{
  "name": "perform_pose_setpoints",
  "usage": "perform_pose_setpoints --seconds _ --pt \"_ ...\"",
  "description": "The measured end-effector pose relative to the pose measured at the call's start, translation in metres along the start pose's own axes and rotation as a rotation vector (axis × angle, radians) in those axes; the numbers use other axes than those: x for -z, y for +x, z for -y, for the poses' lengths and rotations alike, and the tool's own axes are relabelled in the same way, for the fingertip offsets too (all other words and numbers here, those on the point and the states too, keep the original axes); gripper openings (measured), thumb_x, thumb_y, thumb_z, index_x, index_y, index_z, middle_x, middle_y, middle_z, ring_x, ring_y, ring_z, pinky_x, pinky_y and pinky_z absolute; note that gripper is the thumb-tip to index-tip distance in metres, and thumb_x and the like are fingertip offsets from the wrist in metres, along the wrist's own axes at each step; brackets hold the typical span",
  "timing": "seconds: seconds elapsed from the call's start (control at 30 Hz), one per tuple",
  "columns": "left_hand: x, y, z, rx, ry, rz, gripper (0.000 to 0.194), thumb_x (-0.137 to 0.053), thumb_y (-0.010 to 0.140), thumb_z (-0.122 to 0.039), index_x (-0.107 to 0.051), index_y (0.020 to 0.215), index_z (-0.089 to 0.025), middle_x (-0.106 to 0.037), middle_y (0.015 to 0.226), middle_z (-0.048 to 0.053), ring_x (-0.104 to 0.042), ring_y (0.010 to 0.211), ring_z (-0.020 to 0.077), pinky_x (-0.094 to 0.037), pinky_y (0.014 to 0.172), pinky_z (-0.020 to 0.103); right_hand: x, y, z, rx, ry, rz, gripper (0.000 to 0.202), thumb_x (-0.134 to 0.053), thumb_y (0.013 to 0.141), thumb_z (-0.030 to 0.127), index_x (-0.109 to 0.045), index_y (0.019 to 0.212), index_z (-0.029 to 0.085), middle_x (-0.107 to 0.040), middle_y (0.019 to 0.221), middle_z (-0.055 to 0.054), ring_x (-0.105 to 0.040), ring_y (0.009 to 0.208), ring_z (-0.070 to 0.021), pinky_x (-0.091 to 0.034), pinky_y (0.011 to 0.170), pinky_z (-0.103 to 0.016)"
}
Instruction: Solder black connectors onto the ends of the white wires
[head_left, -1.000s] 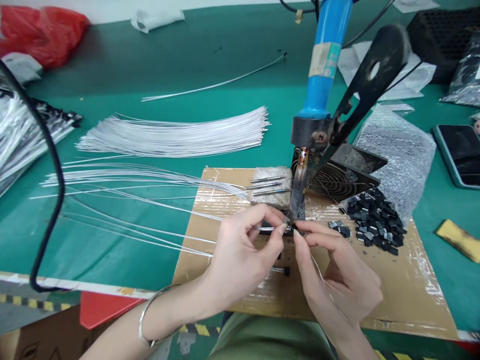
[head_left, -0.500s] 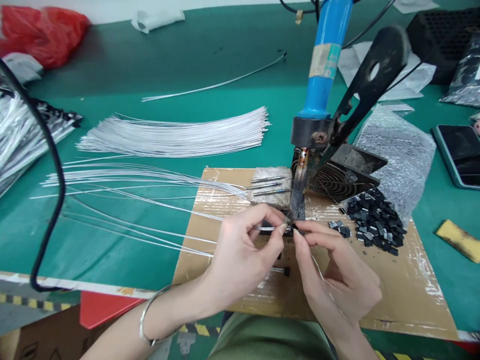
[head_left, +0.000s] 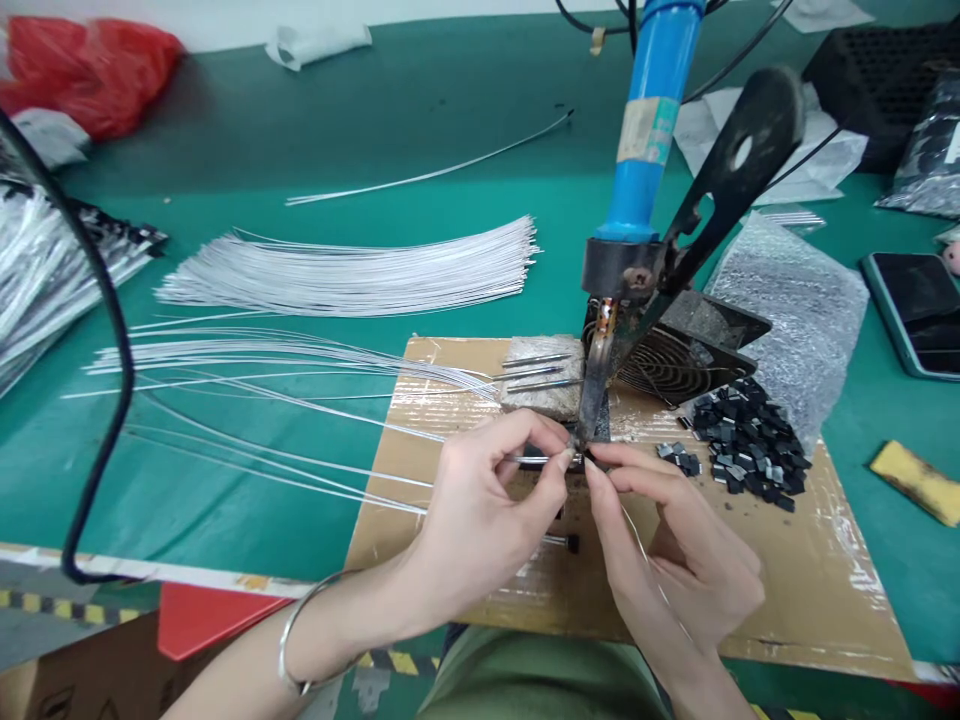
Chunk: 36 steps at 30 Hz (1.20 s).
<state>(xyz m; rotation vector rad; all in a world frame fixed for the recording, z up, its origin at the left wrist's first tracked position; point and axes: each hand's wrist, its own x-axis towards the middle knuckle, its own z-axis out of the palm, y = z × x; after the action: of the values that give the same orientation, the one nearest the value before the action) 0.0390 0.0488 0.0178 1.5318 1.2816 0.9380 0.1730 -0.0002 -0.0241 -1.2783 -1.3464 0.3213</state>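
Observation:
A blue soldering iron is held upright in a black stand, its tip pointing down between my hands. My left hand pinches a thin white wire just left of the tip. On the other side my right hand is closed, thumb and finger pinched beside the tip; a thin silvery strand runs across its palm. The fingertips hide what lies right at the tip. Behind my left hand, metal rods rest on a grey block. Loose white wires spread to the left.
A bundle of white wires lies behind on the green table. Small black pieces are heaped on the cardboard, beside a fan. A phone and yellow sponge lie right; a black cable hangs left.

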Motion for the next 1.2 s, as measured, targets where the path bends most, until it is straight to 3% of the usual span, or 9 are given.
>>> perform_pose_setpoints --seconds 0.53,0.73,0.83,0.93,1.03,1.1,1.2 --pt "0.0 0.0 0.0 0.002 0.01 0.003 0.013 -0.062 0.085 -0.013 -0.068 0.074 -0.016 -0.075 0.076 0.003 -0.068 0.071 0.0131 -0.053 0.063 0.021 0.0 0.0 -0.001 -0.012 0.043 0.013 0.024 -0.075 0.083 -0.004 -0.071 0.094 0.016 -0.078 0.095 -0.003 -0.077 0.09 -0.0143 -0.061 0.085 -0.025" --pt "0.0 0.001 0.005 0.051 0.008 0.011 0.012 -0.062 0.084 -0.016 -0.066 0.072 -0.017 -0.074 0.077 0.003 -0.068 0.072 0.0137 -0.053 0.063 0.022 0.001 -0.002 -0.002 -0.096 0.086 0.042 0.019 -0.072 0.087 0.001 -0.068 0.091 0.019 -0.078 0.098 -0.003 -0.076 0.091 -0.014 -0.059 0.087 -0.027" --pt "0.003 -0.001 0.008 0.068 0.047 0.014 0.013 -0.063 0.084 -0.019 -0.067 0.072 -0.017 -0.074 0.078 0.004 -0.067 0.072 0.015 -0.05 0.06 0.024 0.006 -0.002 -0.004 -0.214 0.028 -0.061 0.009 -0.075 0.089 0.013 -0.069 0.092 0.02 -0.077 0.095 -0.002 -0.075 0.086 -0.0153 -0.058 0.084 -0.029" --pt "0.009 -0.006 0.014 0.074 0.085 0.01 0.013 -0.063 0.085 -0.02 -0.067 0.073 -0.018 -0.075 0.079 0.004 -0.058 0.06 0.0115 -0.042 0.051 0.023 0.021 -0.001 -0.012 -0.385 -0.019 -0.215 0.011 -0.072 0.095 0.029 -0.071 0.089 0.019 -0.069 0.073 0.002 -0.066 0.063 -0.0126 -0.052 0.062 -0.026" --pt "0.014 -0.015 0.025 0.084 0.12 0.048 0.013 -0.064 0.088 -0.02 -0.068 0.075 -0.018 -0.074 0.08 0.003 -0.046 0.048 0.0076 -0.034 0.043 0.022 0.044 -0.002 -0.03 -0.462 0.282 -0.265 0.03 -0.059 0.1 0.038 -0.075 0.084 0.018 -0.067 0.073 -0.001 -0.066 0.066 -0.0166 -0.054 0.063 -0.032" --pt "0.015 -0.022 0.033 0.049 0.145 0.084 0.014 -0.065 0.089 -0.018 -0.071 0.076 -0.018 -0.075 0.081 0.004 -0.057 0.055 0.01 -0.04 0.046 0.022 0.059 -0.004 -0.043 -0.493 0.38 -0.314 0.041 -0.056 0.098 0.05 -0.08 0.092 0.018 -0.076 0.087 -0.006 -0.071 0.073 -0.02 -0.058 0.068 -0.037" --pt "0.014 -0.032 0.039 -0.072 0.184 0.097 0.013 -0.066 0.091 -0.012 -0.077 0.087 -0.018 -0.078 0.092 0.006 -0.073 0.084 0.0168 -0.056 0.069 0.026 0.073 -0.008 -0.06 -0.565 0.335 -0.389 0.049 -0.055 0.095 0.057 -0.082 0.087 0.017 -0.08 0.091 -0.009 -0.072 0.075 -0.0209 -0.057 0.072 -0.038"
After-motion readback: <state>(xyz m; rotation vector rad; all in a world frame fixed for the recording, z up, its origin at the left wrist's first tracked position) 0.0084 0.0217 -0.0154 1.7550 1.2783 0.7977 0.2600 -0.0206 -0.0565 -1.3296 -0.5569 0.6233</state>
